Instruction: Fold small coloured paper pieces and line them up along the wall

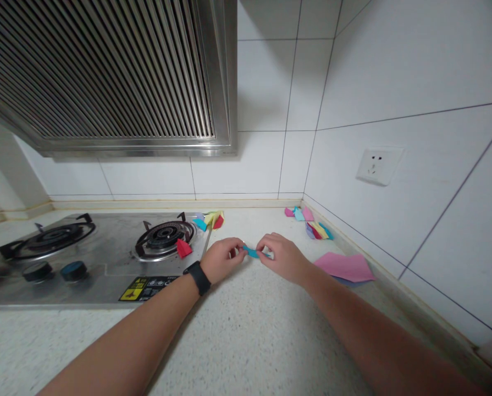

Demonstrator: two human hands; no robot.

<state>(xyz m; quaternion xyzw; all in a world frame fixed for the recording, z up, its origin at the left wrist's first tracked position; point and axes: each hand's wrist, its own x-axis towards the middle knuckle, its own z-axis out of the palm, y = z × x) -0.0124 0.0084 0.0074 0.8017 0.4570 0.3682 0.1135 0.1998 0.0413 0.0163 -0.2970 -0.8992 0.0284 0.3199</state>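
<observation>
The blue paper strip (252, 252) runs crosswise between left hand (222, 258) and right hand (283, 258), each pinching one end, neither nearer.

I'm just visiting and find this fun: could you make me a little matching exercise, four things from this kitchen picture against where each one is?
Things
1. Narrow blue paper
2. Lone red paper
3. Wall socket
4. Large pink paper

Places
A. On the stove
B. On the counter, by the right forearm
C. Pinched between the left hand and the right hand
D. On the tiled wall

Right pairs: 1-C, 2-A, 3-D, 4-B
</observation>
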